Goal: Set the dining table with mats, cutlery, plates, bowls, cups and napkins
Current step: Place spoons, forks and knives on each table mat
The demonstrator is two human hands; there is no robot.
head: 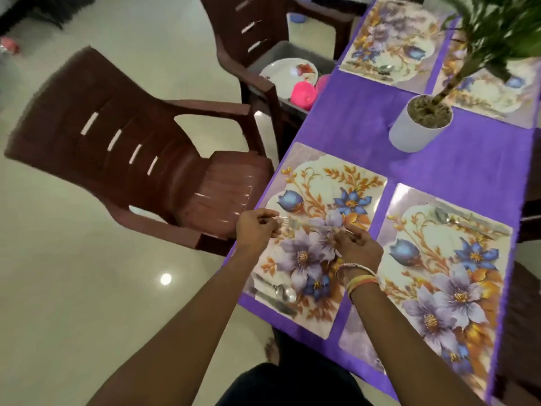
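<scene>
Forks [304, 225] hang above the floral mat [351, 177] at 6 o'clock on the purple table [351, 118]; I see my left grip [256, 228] pinching the tine end, my right grip [358, 247] clamped on the handles.

purple tablecloth [366, 118], floral mats [319, 200], maroon chairs [117, 136]
</scene>
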